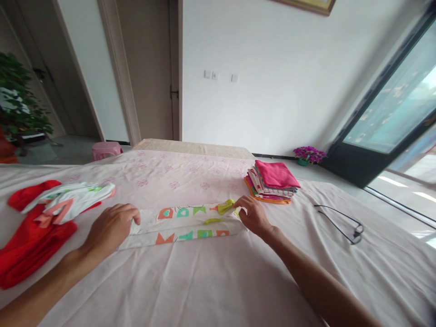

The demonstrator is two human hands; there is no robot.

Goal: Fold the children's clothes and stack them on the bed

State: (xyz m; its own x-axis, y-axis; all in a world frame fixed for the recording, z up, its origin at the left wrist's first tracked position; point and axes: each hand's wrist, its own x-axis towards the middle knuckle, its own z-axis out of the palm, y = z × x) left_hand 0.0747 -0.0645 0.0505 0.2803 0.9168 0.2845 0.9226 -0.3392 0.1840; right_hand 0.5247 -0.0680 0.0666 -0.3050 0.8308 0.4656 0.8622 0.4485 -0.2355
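A white cloth garment (190, 222) printed with orange, green and teal shapes lies folded into a long strip on the bedspread in front of me. A yellow-green piece (225, 207) shows near its right end. My left hand (114, 225) grips the strip's left end, fingers curled over the edge. At the opposite end my right hand (252, 213) pinches the fabric beside the yellow-green part. Behind my right hand stands a stack of folded cloths (272, 181), bright pink on top. Left of my left hand, red and white clothes (44, 222) lie in a loose heap.
Black-framed glasses (344, 227) rest on the pale pink bedspread (204, 286) at the right. Beyond it are a pink stool (106, 150), a pot of purple flowers (309, 155), a leafy plant (20, 100) and a closed door (146, 68).
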